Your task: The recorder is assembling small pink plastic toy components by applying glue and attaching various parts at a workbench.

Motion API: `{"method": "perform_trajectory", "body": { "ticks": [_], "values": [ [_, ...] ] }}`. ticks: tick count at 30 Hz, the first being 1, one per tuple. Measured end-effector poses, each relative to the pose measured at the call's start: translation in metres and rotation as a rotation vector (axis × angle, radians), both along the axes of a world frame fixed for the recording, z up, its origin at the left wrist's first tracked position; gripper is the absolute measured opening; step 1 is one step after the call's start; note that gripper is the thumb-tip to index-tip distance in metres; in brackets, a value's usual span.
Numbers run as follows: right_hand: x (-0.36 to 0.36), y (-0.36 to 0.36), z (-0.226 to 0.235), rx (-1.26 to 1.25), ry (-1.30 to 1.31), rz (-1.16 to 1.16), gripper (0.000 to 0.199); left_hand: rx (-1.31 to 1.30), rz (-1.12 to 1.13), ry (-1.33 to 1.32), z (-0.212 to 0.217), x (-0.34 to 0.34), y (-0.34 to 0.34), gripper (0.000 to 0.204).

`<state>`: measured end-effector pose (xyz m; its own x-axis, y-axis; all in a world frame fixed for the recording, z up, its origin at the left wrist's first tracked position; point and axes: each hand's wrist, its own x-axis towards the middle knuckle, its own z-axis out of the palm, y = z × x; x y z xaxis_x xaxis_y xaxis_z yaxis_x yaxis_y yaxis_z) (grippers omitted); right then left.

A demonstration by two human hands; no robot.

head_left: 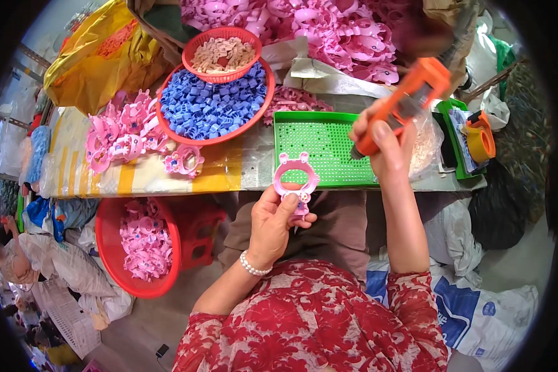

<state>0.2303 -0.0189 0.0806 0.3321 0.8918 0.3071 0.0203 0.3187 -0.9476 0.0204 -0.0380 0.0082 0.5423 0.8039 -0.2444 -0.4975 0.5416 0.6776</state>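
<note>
My left hand [273,226] is closed on a pink plastic ring-shaped part [297,162] with small ear-like knobs, raised in front of the table's near edge. My right hand [389,139] grips an orange cordless screwdriver [409,99], blurred at its upper end. Its tip points down and left, apart from the pink part, over a shallow green tray [325,180]. Rows of small holes or pale pegs cover the tray floor; I cannot tell which.
A red basket of blue pieces [211,105] carries a smaller basket of beige pieces [224,54]. Pink parts lie in a heap [127,130] at left and a large pile [328,31] at the back. Below stands a red basket [175,248] of pink parts. Tape [478,146] lies at right.
</note>
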Motion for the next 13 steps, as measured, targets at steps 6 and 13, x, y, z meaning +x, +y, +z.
{"method": "perform_trajectory", "body": {
  "ticks": [6, 13],
  "values": [
    [0.016, 0.025, 0.012, -0.142, -0.290, -0.121, 0.032, 0.136, 0.040, 0.122, -0.002, -0.005, -0.003, 0.027],
    [0.038, 0.040, 0.026, -0.268, -0.455, -0.162, 0.055, 0.212, 0.044, 0.065, -0.001, -0.009, 0.000, 0.036]
  ]
}}
